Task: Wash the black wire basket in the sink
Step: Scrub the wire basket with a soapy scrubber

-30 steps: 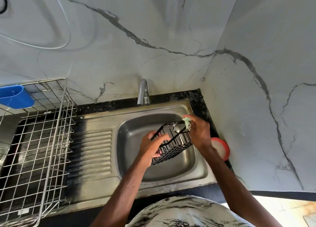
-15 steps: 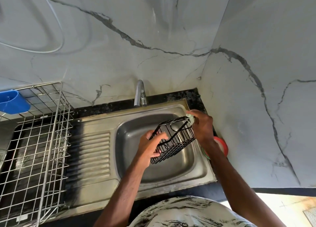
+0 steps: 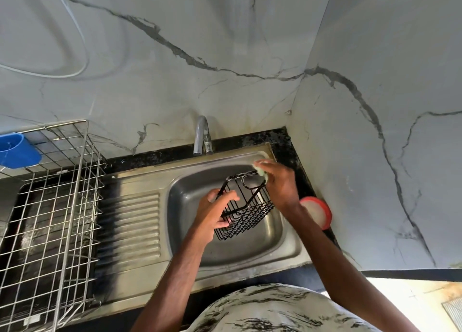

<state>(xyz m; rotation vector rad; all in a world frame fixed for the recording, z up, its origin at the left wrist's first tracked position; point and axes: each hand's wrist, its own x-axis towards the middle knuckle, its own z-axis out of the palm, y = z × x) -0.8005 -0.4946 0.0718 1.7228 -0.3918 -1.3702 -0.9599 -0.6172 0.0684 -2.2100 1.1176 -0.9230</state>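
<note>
Wire basket (image 3: 246,210) over sink (image 3: 287,244), rack (image 3: 50,206) left

The basket (image 3: 247,213), a small box of black wire grid, hangs tilted at mid-frame, clear above the bowl. The left hand (image 3: 212,214) grips its left side; the right hand (image 3: 281,185) holds a pale green sponge (image 3: 261,170) against its upper rim corner. The sink (image 3: 140,184) is steel, with a ribbed drainer at left and the bowl at right

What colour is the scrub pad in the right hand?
Pale green; the scrub pad shows in the head view.
</note>
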